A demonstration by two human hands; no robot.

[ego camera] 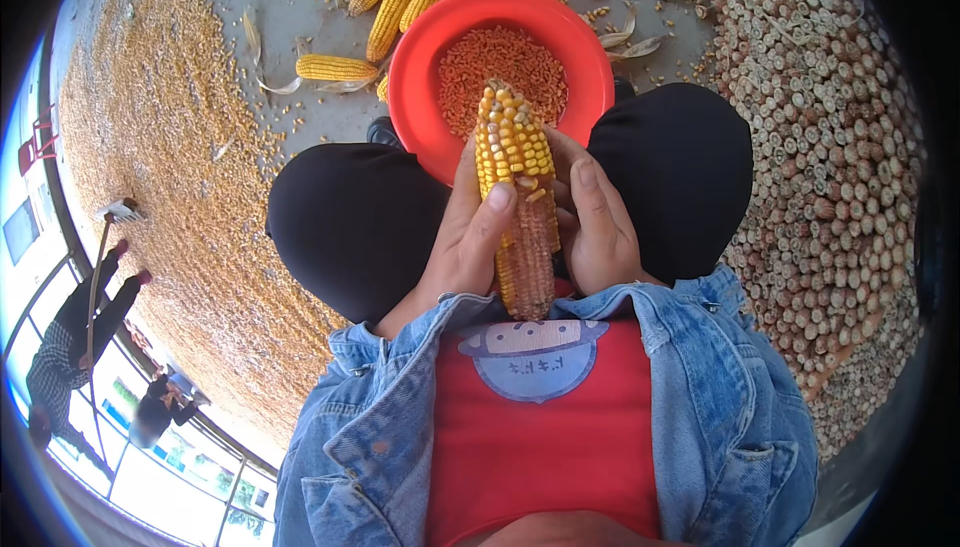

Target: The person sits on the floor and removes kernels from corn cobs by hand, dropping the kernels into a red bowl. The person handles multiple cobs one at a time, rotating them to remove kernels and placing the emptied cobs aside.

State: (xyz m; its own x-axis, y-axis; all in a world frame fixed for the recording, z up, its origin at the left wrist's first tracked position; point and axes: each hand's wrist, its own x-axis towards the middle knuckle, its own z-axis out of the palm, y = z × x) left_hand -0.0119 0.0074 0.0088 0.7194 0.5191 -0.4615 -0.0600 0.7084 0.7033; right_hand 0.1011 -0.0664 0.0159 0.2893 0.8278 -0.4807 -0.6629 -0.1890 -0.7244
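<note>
Between both my hands I hold an ear of corn [517,153], its tip pointing away from me over the near rim of a red plastic basin [416,78]. Yellow kernels cover the tip end, while a strip of bare cob shows along the half nearer me. My left hand [469,224] grips its left side, with the thumb lying on top at the edge of the kernels. On the other side my right hand [600,217] cups the ear, its thumb raised beside it and its fingers partly hidden. Loose corn kernels [502,71] cover the basin's bottom.
Several unshelled ears [386,18] lie beyond the basin among dry husks [652,44]. Kernels [172,134] spread across the floor at left, where a person [71,337] stands with a rake [120,209] and another person [157,404] is farther off. Stacked bare cobs [817,209] rise at right.
</note>
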